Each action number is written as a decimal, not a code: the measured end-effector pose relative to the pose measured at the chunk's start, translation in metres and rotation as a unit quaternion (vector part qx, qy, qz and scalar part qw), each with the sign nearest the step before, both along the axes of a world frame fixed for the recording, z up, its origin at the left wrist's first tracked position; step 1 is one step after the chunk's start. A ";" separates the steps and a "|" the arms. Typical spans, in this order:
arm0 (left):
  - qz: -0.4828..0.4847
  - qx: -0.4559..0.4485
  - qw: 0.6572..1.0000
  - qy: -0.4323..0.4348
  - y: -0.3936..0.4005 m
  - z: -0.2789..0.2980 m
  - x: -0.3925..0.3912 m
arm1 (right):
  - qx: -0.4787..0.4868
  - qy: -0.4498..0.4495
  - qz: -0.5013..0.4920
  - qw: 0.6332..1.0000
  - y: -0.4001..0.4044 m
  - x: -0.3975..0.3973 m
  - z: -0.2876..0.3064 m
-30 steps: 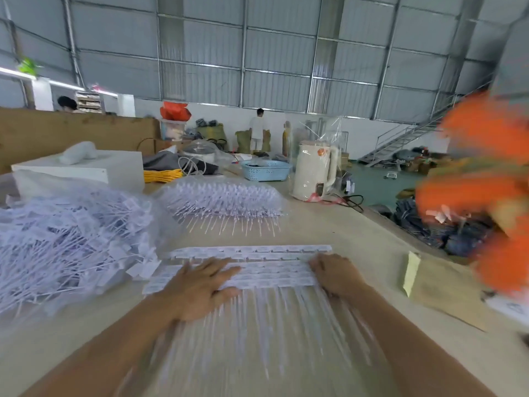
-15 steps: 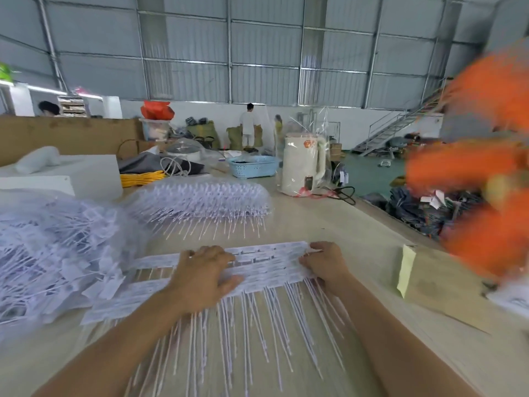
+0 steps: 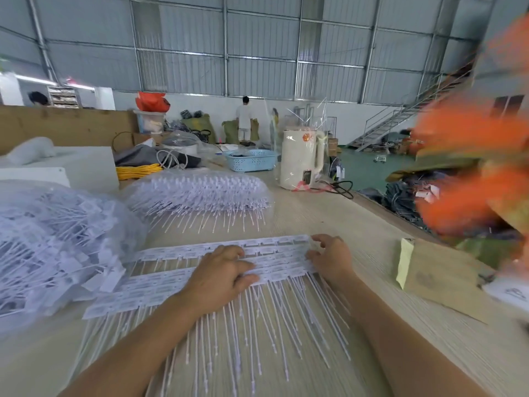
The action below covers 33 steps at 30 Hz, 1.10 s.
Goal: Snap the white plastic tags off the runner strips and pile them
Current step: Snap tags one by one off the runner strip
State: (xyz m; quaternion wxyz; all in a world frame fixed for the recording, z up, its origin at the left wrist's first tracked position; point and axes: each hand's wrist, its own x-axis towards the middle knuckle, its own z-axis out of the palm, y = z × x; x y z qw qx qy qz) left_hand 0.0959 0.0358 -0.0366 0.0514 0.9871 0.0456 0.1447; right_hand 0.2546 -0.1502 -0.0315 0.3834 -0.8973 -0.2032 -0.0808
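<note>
Several white runner strips of tags (image 3: 171,277) lie overlapped on the wooden table (image 3: 329,222), their long thin tails fanned toward me. My left hand (image 3: 220,277) presses flat on the middle of the strips. My right hand (image 3: 329,257) is at their right end, its fingers curled and pinching the end tags. A big loose pile of separated white tags (image 3: 48,242) spills over the table's left side, touching the strips' left ends.
A stacked bundle of tag strips in clear plastic (image 3: 200,193) lies behind. Further back stand a cream kettle (image 3: 302,159), a blue basket (image 3: 252,160) and a white box (image 3: 77,167). A brown envelope with a yellow note (image 3: 429,277) lies right. Blurred orange shapes (image 3: 481,167) fill the right edge.
The strips have fanned apart, their left ends sliding toward me. My right hand shifted from resting on the right end to pinching the end tags. The camera has tilted up slightly.
</note>
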 end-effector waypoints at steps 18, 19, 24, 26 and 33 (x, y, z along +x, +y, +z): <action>0.020 -0.135 0.990 -0.026 -0.012 0.031 -0.010 | 0.265 0.180 0.154 0.935 -0.029 -0.014 0.047; 0.029 -0.144 0.989 -0.031 -0.010 0.034 -0.012 | 0.328 0.240 0.163 0.899 -0.031 -0.016 0.050; 0.062 -0.123 0.990 0.012 -0.009 0.042 -0.015 | 0.334 0.321 0.179 0.868 -0.018 -0.033 0.049; 0.039 -0.150 0.988 0.012 -0.023 0.043 -0.007 | 0.352 0.315 0.196 0.859 -0.010 -0.040 0.049; -0.001 -0.347 0.938 0.004 -0.065 0.052 0.035 | 0.312 0.283 0.217 0.880 -0.005 -0.047 0.052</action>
